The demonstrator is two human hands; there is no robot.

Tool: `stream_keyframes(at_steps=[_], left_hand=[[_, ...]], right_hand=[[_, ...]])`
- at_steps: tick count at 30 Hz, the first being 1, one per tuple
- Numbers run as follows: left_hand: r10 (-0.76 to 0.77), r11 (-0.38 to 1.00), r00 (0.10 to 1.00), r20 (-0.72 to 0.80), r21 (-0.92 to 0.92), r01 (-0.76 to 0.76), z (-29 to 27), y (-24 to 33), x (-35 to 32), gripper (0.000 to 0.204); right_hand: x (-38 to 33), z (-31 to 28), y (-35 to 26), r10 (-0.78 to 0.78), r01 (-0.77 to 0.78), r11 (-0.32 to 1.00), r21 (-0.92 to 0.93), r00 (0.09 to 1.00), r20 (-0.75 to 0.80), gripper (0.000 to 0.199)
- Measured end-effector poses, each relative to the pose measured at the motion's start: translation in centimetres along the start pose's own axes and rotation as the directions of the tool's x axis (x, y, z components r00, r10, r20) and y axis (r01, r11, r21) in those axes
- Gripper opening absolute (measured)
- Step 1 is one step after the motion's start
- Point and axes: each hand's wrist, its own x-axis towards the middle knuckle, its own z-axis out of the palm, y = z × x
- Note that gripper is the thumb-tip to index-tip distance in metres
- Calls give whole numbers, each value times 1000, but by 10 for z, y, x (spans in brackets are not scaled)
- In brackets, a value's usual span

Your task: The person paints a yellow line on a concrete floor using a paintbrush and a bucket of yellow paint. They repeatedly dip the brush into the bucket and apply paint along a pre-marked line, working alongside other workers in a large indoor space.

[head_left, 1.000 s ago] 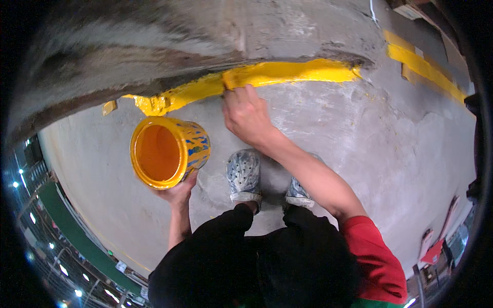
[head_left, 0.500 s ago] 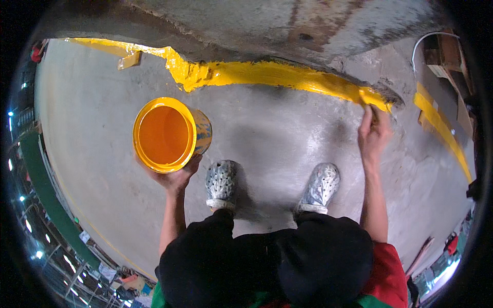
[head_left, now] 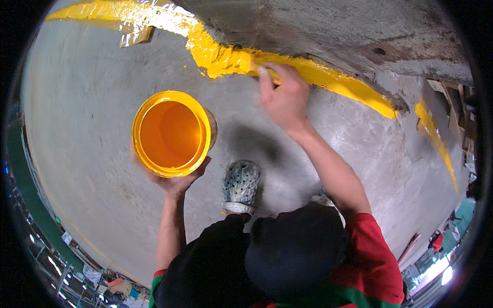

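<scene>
From where I'm standing, the grey concrete floor (head_left: 102, 159) is spreading across nearly the whole view. A rough, stained concrete mass (head_left: 328, 31) is rising along its edge, from 12 to 2 o'clock. The person in black trousers (head_left: 292, 256) and a red-and-green shirt (head_left: 375, 251) is bending in from 6 o'clock.

A glossy yellow paint band (head_left: 334, 82) is running from 10 o'clock to past 2, following the foot of the concrete and kinking near 11 to 12. A second, narrower yellow stripe (head_left: 436, 138) is lying at 3 o'clock, well apart.

Between 9 and 10 o'clock a yellow-rimmed paint can (head_left: 137, 131) is facing mouth up, and orange-yellow paint (head_left: 171, 134) is showing inside. The left hand (head_left: 177, 182), at 8 o'clock, is gripping it by its lower part; the can is hiding most of those fingers.

The right hand (head_left: 290, 95), at 1 o'clock, is pinching a small yellow-coated paint applicator (head_left: 278, 78) between thumb and fingers. Its tip is meeting the band, but blur is keeping me from telling its exact kind.

A paint-spattered, perforated clog (head_left: 241, 182) is resting at 6 o'clock, near the can. Smallest of the loose things, a yellow-smeared flat scrap (head_left: 136, 37) is lying between 10 and 11 o'clock, just beside the band.
</scene>
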Motion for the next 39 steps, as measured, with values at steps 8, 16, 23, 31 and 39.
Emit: stream_keyframes(at_steps=[8, 16, 23, 31, 39], left_hand=[[48, 996, 996, 78, -83, -41, 12, -8, 3, 127], [66, 990, 986, 152, -135, -45, 27, -8, 8, 127], [46, 979, 992, 120, -202, -21, 36, -12, 7, 126], [51, 996, 987, 149, -81, -39, 29, -12, 12, 123], [62, 995, 994, 95, -82, -54, 35, -21, 6, 120]], right_hand=[[-26, -175, 111, 392, -455, 844, -284, 885, -252, 16], [-30, -160, 91, 112, -134, 793, -595, 991, -75, 16], [-15, -48, 32, 24, -28, 998, -52, 998, -64, 18], [-52, -215, 137, 360, -423, 879, -221, 891, -275, 18], [-41, -176, 114, -12, -7, 804, -594, 1000, -28, 14]])
